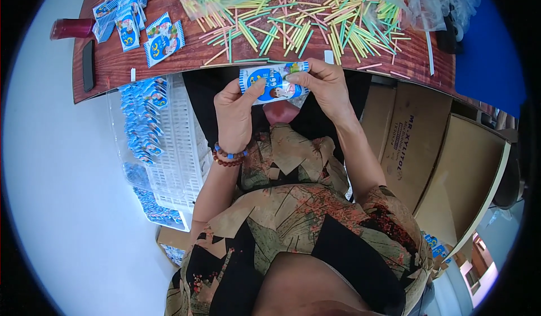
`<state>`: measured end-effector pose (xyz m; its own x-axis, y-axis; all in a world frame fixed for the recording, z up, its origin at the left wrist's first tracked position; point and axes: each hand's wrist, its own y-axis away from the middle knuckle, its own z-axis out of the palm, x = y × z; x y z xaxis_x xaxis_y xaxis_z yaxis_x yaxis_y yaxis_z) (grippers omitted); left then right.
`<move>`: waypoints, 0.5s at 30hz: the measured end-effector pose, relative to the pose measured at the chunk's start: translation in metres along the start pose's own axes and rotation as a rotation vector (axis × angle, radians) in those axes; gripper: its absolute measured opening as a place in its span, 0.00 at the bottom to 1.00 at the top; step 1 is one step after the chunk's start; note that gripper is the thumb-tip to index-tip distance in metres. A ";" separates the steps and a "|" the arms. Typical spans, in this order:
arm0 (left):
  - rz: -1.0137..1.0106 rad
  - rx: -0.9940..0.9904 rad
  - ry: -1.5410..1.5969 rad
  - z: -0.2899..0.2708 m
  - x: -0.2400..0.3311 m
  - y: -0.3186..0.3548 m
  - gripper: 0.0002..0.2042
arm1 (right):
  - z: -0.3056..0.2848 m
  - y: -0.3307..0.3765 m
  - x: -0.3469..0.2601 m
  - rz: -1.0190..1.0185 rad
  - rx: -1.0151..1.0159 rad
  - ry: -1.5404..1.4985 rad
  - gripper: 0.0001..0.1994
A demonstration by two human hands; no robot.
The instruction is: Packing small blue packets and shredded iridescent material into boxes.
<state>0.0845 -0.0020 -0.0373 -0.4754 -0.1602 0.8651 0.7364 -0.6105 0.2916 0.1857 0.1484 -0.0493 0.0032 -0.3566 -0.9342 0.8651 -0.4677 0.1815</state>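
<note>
— Just below the near edge of the wooden surface (169, 56), what's held?
— A small blue-and-white packet (274, 82), both hands clamped on it: left hand (235, 113) pinching its left end, right hand (326, 85) its right.
— And around it?
— Coloured sticks (304, 25) lie scattered on the surface, loose packets (132, 20) at its left end, and more packets in a white crate (180, 152) below.

The left hand (235, 113) covers the left end of the small blue and white packet (274, 81), under its thumb. The right hand (323, 85) covers the packet's right end behind its fingers. The pile of coloured sticks (298, 23) beyond the fingertips is cut off at the top edge, partly under a clear plastic bag (428, 0).
</note>
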 end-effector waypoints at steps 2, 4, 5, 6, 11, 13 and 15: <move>0.008 0.045 0.036 0.000 -0.001 0.001 0.07 | 0.004 0.000 0.001 -0.008 0.005 -0.004 0.05; 0.016 0.049 0.056 -0.003 -0.004 0.001 0.07 | 0.004 -0.001 0.004 -0.017 0.011 -0.010 0.05; 0.023 0.052 0.075 -0.004 -0.005 0.001 0.07 | 0.000 -0.002 0.007 -0.022 0.011 0.055 0.06; 0.023 0.052 0.075 -0.004 -0.006 0.001 0.07 | -0.002 -0.002 0.009 -0.027 0.011 0.120 0.08; -0.042 0.089 0.192 -0.014 -0.009 -0.002 0.07 | -0.003 0.001 -0.007 -0.148 0.084 -0.086 0.09; -0.058 0.064 0.221 -0.016 -0.009 -0.003 0.07 | -0.006 0.001 -0.006 -0.356 -0.042 0.025 0.13; -0.077 0.036 0.250 -0.015 -0.010 -0.003 0.08 | -0.008 0.001 -0.011 -0.365 -0.099 0.172 0.16</move>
<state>0.0794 -0.0101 -0.0528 -0.6314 -0.3037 0.7135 0.7081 -0.6009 0.3709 0.1900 0.1581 -0.0415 -0.2357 -0.0375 -0.9711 0.8690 -0.4555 -0.1933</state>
